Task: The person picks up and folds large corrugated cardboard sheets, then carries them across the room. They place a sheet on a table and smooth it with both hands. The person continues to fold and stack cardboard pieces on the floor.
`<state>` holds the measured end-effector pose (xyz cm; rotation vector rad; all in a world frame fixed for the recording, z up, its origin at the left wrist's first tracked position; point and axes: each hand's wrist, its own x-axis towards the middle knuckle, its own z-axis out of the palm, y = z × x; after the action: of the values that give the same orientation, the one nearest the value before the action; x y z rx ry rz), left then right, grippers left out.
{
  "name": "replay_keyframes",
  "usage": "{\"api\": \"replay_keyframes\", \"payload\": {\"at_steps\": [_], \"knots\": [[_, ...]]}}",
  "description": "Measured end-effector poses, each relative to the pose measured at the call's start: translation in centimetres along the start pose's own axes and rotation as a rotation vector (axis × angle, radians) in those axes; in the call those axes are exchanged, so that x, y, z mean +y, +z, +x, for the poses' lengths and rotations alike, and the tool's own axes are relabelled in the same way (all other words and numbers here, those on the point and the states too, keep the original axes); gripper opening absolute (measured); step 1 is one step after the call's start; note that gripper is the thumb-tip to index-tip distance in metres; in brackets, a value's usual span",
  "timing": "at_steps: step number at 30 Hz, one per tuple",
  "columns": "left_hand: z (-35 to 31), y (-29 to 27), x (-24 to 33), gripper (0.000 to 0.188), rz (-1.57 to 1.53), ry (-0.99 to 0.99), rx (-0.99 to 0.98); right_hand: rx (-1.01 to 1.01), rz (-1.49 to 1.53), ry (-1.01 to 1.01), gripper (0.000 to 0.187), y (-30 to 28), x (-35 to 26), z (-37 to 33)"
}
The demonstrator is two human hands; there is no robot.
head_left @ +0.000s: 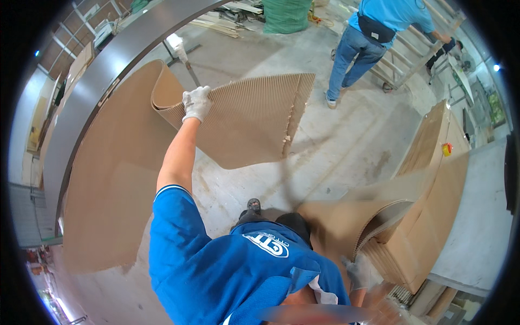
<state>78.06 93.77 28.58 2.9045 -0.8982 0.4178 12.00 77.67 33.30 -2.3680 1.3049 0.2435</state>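
My left hand, in a white glove, is closed around the upper edge of a large corrugated cardboard sheet. The sheet curls over beside the hand, with its ribbed side showing to the right. A broad brown length of cardboard hangs down to the left of my arm. At the lower right, my right hand, gloved and smeared by motion, is next to a curled cardboard sheet; its fingers cannot be made out. Just beyond that curl stands a stack of cardboard.
A curved-looking grey metal beam runs along the left. Ahead, a person in a blue shirt stands by a wheeled rack. A green sack sits at the back. A red-and-yellow round fitting shows beside the stack.
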Motion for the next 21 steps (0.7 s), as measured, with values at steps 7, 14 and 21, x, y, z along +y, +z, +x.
{"api": "replay_keyframes", "payload": {"at_steps": [7,14,21], "knots": [[15.5,0.0,-2.6,0.029,-0.088,-0.250,-0.028,-0.090,-0.001,-0.089,0.032,-0.3,-7.4,8.3],[28.0,0.9,-5.3,0.032,-0.057,-0.342,0.011,-0.048,0.041,-0.145,0.040,-0.5,-15.0,16.8],[40.4,3.8,-3.7,0.030,-0.070,-0.229,0.068,0.017,-0.085,-0.110,0.040,-3.5,-21.5,23.7]]}}
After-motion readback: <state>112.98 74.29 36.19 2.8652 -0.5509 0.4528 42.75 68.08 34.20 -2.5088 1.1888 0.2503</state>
